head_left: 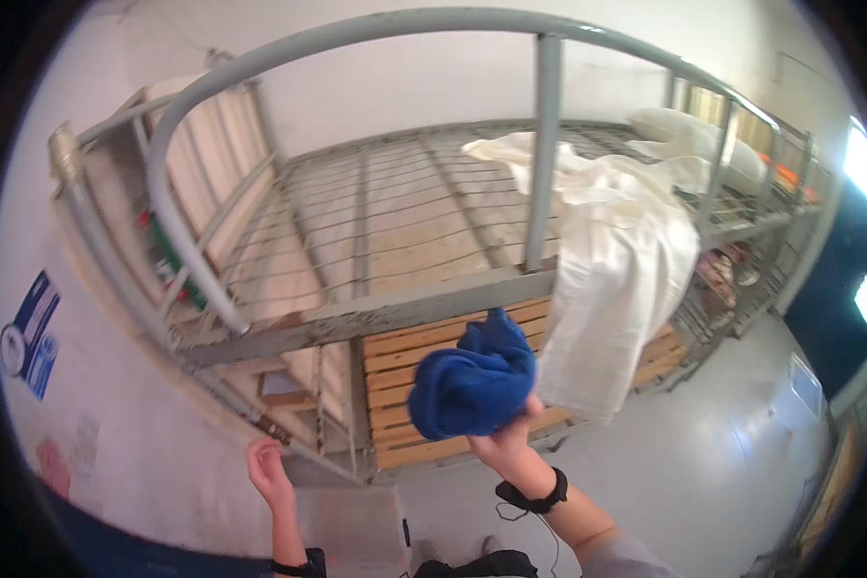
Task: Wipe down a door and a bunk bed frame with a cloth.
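In front of the bunk bed's upper rail, my right hand (509,441) is closed on a bunched blue cloth (472,380). The cloth covers most of its fingers. My left hand (270,472) is raised beside the bed's left post, with its fingers loosely bent and nothing in them. A white cloth (621,260) lies across the upper bunk's side bar and hangs down just right of the blue cloth.
The grey metal bunk bed (376,313) has a bare wire-mesh upper deck. Below it is a slatted wooden lower bunk (395,400). A white pillow (694,135) lies at the upper bunk's far right. A translucent box (352,520) stands on the floor near my left arm.
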{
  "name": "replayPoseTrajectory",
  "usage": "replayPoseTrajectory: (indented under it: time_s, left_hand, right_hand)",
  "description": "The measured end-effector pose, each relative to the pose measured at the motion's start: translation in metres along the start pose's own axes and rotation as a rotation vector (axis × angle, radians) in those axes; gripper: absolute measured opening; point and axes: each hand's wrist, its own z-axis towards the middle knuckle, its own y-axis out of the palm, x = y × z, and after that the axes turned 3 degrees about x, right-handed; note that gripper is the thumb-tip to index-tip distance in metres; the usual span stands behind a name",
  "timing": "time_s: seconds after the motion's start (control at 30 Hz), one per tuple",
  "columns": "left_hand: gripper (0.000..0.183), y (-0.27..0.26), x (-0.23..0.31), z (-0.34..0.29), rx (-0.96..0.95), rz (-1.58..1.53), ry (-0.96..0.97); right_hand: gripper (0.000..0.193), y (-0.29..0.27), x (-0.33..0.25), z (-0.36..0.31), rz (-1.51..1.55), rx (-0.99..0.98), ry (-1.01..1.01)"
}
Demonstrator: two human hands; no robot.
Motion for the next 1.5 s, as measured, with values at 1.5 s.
replayPoseTrajectory:
  time_s: [1.5]
  left_hand:
    - [0.07,0.453,0.335,-0.041,-0.849,0.811,1.338]
  right_hand:
    - [0.066,0.055,0.051,0.093,0.025,-0.598,-0.172]
